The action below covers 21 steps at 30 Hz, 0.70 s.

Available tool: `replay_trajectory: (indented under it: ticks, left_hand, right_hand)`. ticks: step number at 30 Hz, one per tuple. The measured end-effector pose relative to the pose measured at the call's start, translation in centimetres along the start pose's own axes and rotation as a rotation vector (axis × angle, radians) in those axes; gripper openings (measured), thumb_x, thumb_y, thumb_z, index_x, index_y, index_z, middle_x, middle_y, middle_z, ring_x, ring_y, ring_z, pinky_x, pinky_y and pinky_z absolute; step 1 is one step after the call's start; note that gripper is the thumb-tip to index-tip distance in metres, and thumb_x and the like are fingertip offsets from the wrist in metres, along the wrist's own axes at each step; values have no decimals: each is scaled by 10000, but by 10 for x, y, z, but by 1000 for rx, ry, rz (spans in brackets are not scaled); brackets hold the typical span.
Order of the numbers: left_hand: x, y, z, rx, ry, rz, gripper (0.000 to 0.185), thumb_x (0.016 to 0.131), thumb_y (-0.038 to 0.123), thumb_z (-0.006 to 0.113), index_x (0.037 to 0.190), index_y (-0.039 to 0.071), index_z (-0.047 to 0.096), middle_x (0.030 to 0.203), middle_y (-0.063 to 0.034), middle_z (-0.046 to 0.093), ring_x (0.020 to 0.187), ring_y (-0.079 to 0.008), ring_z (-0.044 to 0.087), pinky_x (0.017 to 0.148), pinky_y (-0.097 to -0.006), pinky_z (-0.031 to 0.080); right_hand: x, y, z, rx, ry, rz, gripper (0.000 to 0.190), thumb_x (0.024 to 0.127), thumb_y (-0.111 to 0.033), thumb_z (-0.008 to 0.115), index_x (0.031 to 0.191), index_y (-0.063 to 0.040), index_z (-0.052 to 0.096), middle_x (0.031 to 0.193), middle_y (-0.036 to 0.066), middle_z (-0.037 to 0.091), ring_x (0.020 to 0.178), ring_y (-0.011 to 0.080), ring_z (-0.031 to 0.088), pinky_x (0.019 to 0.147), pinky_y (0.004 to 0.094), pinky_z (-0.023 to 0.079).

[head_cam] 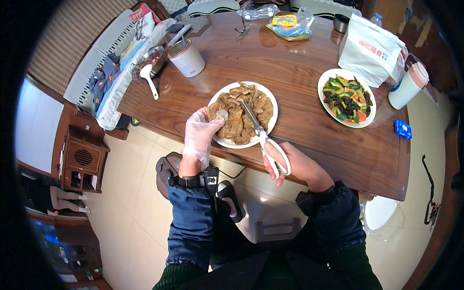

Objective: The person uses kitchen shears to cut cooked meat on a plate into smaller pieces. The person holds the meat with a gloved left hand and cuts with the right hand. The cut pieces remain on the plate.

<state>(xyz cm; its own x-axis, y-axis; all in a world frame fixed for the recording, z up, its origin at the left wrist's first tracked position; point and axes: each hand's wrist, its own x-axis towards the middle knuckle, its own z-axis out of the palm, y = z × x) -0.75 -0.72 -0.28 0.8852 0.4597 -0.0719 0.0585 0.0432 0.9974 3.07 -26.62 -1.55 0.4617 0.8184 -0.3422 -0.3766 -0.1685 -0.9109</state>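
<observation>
A white plate [274, 121] piled with browned slices of cooked meat [235, 125] sits near the table's front edge. My left hand [200, 132], in a clear disposable glove, grips a meat slice at the plate's left side. A pale round shape shows at its thumb tip; I cannot tell what it is. Bare, my right hand [295, 161] has its fingers through the handles of white-handled kitchen scissors [261, 134]. Their blades point up and left over the plate, with the tips down among the meat. The blades look nearly closed.
To the right are a plate of stir-fried vegetables [348, 98], a white bag [369, 50], a bottle [407, 85] and a blue packet [402, 129]. Leftward stand a white can [186, 59] and a glass bowl [154, 59] beside a white spoon [149, 81]. Eyeglasses [242, 30] lie farther back.
</observation>
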Motion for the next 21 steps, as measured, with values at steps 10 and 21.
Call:
replay_trajectory:
  ticks: [10, 21]
  left_hand:
    - [0, 4, -2, -207, -11, 192, 343, 955, 46, 609, 1288, -24, 566, 1223, -87, 655, 1123, -161, 612, 1016, -305, 460]
    - [2, 11, -2, -351, -127, 240, 386, 994, 148, 614, 1343, 18, 509, 1242, -67, 621, 1142, -193, 612, 1039, -362, 472]
  right_hand:
    - [-2, 4, -3, -47, -139, -53, 619, 1031, -622, 409, 904, -43, 586, 743, 29, 582, 642, 124, 617, 549, 275, 560]
    - [2, 14, -4, 39, -392, -76, 465, 1053, -507, 471, 1093, -52, 560, 907, 28, 564, 830, 122, 595, 658, 288, 573]
